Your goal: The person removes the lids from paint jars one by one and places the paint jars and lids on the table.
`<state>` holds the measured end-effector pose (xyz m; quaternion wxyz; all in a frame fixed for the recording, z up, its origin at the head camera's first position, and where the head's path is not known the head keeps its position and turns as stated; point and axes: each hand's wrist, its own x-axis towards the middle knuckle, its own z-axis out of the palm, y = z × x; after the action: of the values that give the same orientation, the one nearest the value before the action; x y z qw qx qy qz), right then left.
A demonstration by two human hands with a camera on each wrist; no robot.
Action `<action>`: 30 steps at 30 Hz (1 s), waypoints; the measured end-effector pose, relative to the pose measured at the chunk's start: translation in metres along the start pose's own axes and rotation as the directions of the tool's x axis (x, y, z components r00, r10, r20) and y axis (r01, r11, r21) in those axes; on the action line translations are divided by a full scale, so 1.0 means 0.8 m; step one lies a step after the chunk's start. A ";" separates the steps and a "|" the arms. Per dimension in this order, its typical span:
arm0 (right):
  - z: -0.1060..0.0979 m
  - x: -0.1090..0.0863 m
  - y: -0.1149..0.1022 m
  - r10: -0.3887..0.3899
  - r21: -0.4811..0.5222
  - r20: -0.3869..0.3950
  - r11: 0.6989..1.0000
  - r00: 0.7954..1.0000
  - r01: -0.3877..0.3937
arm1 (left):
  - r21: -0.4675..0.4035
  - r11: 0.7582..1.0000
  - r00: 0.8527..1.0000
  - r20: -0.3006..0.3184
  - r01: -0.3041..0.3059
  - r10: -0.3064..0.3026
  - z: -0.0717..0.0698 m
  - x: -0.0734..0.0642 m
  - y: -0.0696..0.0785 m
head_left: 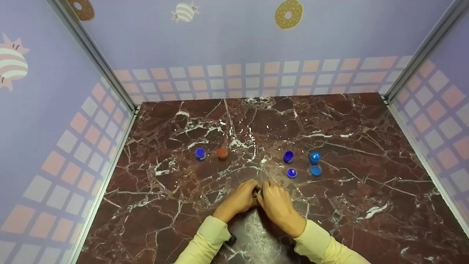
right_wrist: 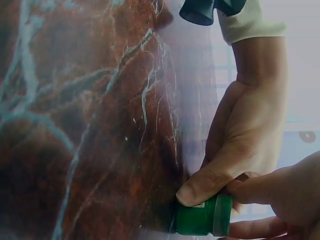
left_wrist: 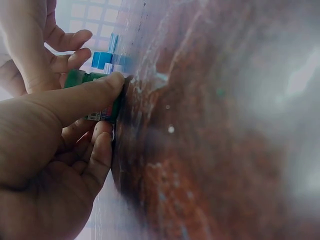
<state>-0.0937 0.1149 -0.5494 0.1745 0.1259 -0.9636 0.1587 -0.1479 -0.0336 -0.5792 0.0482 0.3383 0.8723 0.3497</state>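
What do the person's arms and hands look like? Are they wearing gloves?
No gloves! The left hand and right hand are bare. Both arms have long, pale yellow sleeves with wide cuffs at the wrists. A dark, rounded gadget shows beside the left cuff.

green jar [right_wrist: 194, 220] partly hidden, label [left_wrist: 95, 115] unreadable

Three lilac walls [head_left: 234, 44] with pink and pale squares [head_left: 233, 69] border a veined, dark-red tabletop [head_left: 348, 227].
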 end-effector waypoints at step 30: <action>-0.016 0.024 0.050 -0.591 0.244 0.149 0.799 0.793 0.550 | -0.003 1.000 1.000 0.015 0.014 -0.014 -0.004 0.000 -0.001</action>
<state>-0.1194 0.1523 -0.5410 0.0953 0.4441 -0.8738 0.1739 -0.1491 -0.0356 -0.5771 0.0576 0.3346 0.8738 0.3481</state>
